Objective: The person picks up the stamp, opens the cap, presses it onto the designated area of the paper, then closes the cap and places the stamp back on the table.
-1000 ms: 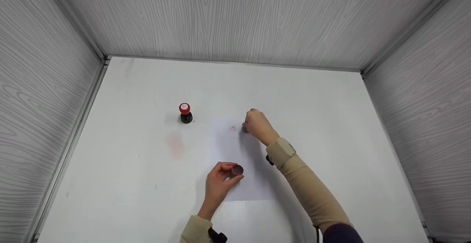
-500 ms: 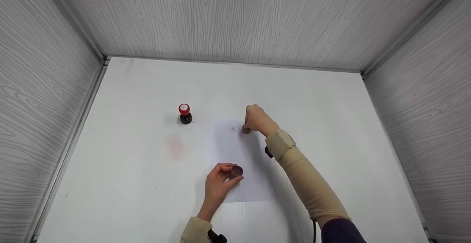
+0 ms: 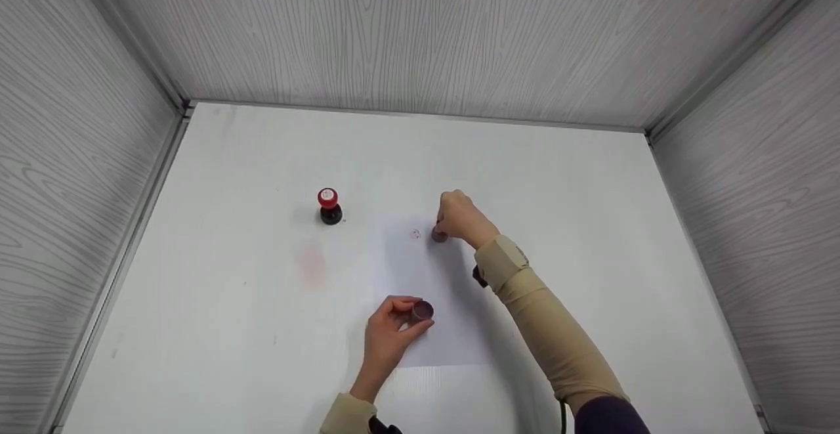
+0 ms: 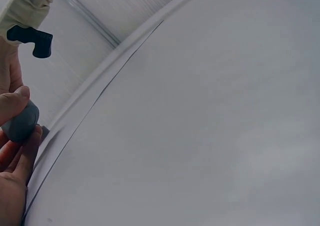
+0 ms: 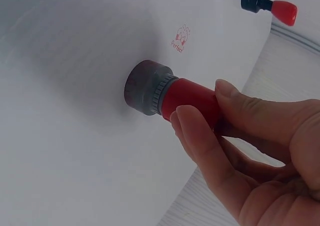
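My right hand [image 3: 464, 218] grips the red handle of a stamp [image 5: 190, 101] between thumb and fingers. Its dark round base points down at the white paper [image 3: 413, 266]; whether it touches the sheet I cannot tell. Beside it on the paper is a small red print [image 5: 181, 38] of a cartoon figure with the word "Perfect". Lower down, my left hand [image 3: 386, 342] pinches a dark round cap [image 3: 422, 310] over the paper, its hollow side facing up. In the left wrist view the cap [image 4: 22, 123] sits between the thumb and fingertips.
A second stamp [image 3: 329, 206], red-topped with a black base, stands upright left of the paper. A faint pink smear [image 3: 311, 264] marks the white table [image 3: 590, 224] below it. Grey wood-grain panels [image 3: 420, 40] enclose the back and sides.
My right hand has risen slightly on the stamp, so more of its base shows. The left hand keeps the cap in nearly the same place. The head view has tilted a little.
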The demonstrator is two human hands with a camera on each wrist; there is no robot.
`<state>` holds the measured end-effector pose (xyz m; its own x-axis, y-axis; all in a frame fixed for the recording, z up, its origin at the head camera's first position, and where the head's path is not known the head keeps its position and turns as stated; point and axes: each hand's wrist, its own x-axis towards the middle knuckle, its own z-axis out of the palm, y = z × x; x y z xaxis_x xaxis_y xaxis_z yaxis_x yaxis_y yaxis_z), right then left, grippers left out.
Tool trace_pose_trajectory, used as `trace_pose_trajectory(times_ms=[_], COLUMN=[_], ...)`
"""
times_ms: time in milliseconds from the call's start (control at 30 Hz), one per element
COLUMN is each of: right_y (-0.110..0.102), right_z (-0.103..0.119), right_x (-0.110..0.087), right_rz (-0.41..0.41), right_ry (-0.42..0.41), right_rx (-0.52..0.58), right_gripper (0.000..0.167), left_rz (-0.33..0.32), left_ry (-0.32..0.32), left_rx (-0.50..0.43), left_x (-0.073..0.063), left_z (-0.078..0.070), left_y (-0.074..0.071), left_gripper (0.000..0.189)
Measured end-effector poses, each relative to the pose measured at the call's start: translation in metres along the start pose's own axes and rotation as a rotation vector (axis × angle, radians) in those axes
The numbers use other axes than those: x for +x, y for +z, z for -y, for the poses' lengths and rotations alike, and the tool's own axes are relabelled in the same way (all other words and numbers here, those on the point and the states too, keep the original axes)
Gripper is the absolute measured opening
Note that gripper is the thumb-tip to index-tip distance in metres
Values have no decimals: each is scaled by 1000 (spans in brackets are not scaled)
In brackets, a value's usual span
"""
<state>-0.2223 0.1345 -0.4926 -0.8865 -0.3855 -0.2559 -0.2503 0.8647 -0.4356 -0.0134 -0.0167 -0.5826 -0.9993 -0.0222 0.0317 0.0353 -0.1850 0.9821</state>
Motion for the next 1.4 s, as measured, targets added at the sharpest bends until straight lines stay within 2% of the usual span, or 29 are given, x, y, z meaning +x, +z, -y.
trace_pose_trajectory(times_ms=[133, 367, 633, 867, 1100, 1400], right_y=[0, 2, 3, 3, 3, 6], right_z=[0, -1, -1, -2, -4, -3], right_x=[0, -1, -3, -3, -3, 1], right_rz=[7, -22, -28, -32, -23, -39], right_ry=[17, 4, 22, 2, 18, -2], right_rx=[13, 26, 11, 22, 29, 30], right_gripper=[11, 9, 13, 7, 5, 8], left_rz=[-1, -10, -2, 10, 15, 18], left_ry=[-9, -28, -5, -9, -10, -13], left_rx=[14, 48, -2, -15, 22, 52], left_x=[0, 3, 3, 1, 1, 8], left_z=[0, 24, 30, 0, 2, 3], left_y=[0, -3, -5, -1, -1, -4], left_gripper=[36, 38, 38, 36, 36, 36])
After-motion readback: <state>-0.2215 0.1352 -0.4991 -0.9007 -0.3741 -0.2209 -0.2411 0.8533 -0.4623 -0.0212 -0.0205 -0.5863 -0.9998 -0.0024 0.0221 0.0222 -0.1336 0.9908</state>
